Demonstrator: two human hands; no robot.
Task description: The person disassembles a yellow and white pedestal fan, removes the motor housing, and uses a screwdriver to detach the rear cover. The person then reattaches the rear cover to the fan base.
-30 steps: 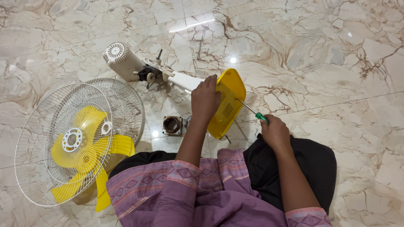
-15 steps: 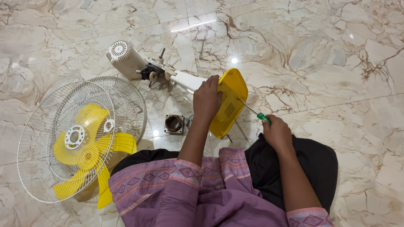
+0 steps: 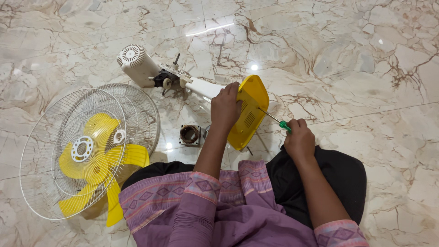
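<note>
Screwdriver set against the underside of a yellow fan base propped on edge on the marble floor.

The left hand [image 3: 225, 107] closes over the upper rim of the yellow plastic fan base [image 3: 250, 114], holding it tilted up beside the white stand tube [image 3: 203, 88]. The right hand [image 3: 299, 139] wraps shut around the green-handled screwdriver [image 3: 274, 119], tip touching the base. The base looks like a stiff, light, smooth moulding, likely to slip on polished marble [image 3: 366, 68], so the rim seems the safest hold. The wire guards [image 3: 87, 146] and yellow blade [image 3: 98, 169] lie well apart, to the left.
</note>
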